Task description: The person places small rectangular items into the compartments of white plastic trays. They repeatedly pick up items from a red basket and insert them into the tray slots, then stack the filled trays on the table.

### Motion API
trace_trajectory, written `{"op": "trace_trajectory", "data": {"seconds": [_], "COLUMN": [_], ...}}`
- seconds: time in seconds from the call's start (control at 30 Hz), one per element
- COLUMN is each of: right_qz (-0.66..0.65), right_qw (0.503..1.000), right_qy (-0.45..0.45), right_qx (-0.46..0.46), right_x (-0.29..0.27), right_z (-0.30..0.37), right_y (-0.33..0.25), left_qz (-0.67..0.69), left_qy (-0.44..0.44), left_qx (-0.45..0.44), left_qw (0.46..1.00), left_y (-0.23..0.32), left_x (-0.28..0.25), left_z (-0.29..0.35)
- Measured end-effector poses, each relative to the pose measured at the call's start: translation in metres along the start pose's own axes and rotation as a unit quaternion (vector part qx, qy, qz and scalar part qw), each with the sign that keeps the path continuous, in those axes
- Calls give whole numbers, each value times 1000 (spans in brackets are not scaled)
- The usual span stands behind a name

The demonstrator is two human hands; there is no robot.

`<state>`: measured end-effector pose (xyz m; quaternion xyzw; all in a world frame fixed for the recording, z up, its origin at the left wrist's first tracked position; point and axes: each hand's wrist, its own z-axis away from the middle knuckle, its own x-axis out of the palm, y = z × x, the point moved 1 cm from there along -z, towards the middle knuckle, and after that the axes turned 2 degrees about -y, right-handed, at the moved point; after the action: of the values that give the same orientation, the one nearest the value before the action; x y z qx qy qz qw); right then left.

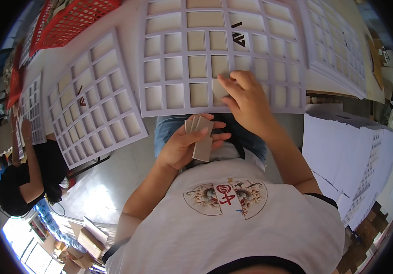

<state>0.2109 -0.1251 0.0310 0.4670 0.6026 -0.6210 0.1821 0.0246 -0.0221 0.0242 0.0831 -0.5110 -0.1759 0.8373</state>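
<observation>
A white grid tray [173, 111] with rows of rectangular compartments lies on the table in front of me. Beige tiles fill several compartments in its two middle columns. My right hand [250, 98] has its index finger and thumb on a beige tile [218, 95] at the nearest row, right of a filled compartment. Whether this tile lies fully flat in its compartment I cannot tell. Below the tray's near edge, my left hand [178, 145] holds a fanned stack of several beige tiles [201, 148], thumb on top and fingers behind.
Another grid tray [130, 137], partly filled, lies angled at left. More trays [313, 59] are stacked at right. A red plastic basket [64, 25] stands at the far left. A co-worker [32, 178] works beyond the left tray. A white carton [333, 146] stands at right below table height.
</observation>
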Motion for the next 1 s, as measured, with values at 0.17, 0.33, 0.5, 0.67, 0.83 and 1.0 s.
{"op": "trace_trajectory", "data": {"seconds": [0.17,0.33,0.5,0.67,0.83,1.0], "right_qz": [71,-94,-128,-181,-171,-107], "right_qw": [991,981,976,977,971,986], "right_qy": [-40,-77,-87,110,106,98], "right_qx": [-109,-152,-156,20,131,78], "right_x": [-10,-24,-6,-33,-36,-33], "right_z": [11,30,47,29,12,8], "right_y": [6,-24,-45,-8,32,41], "left_qz": [8,19,79,10,-29,-7], "left_qy": [1,-11,8,7,-5,-36], "left_qx": [-3,4,7,-35,-62,-81], "left_qw": [1000,1000,997,999,998,996], "left_y": [-1,-3,-12,-7,-5,-3], "left_x": [1,-5,0,3,13,11], "left_z": [-3,-4,-7,-9,-16,-21]}}
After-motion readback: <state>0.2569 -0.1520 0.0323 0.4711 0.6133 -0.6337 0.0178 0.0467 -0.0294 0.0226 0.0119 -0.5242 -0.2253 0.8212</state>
